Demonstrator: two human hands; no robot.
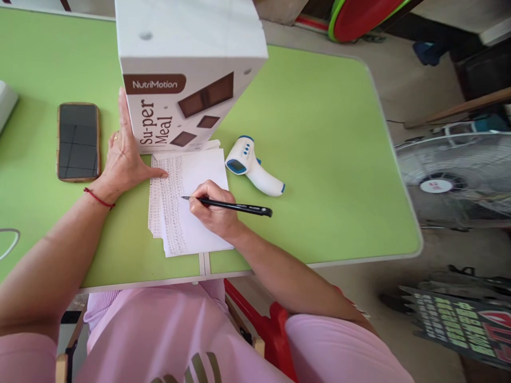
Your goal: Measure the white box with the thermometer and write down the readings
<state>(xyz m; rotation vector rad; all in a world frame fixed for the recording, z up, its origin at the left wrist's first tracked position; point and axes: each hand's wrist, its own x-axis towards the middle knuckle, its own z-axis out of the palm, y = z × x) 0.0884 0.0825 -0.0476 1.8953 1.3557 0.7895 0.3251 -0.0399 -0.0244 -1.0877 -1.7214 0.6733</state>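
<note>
My right hand (213, 208) is closed round a black pen (239, 206), its tip over the white paper (203, 229). Rows of small handwriting run along the left part of the top sheet, and more written sheets show under it. With fingers stretched out and thumb spread, my left hand (123, 157) lies against the left side of a white box (191, 29) marked NutriMotion Su-per Meal. The left thumb touches the written sheets. The box stands at the top edge of the papers and hides what is behind it.
A white and blue infrared thermometer (255, 167) lies right of the papers on the green table (327, 159). A phone (78, 142) in a brown-edged case lies left of my left hand. Beyond the table's right edge stands a fan (451, 181).
</note>
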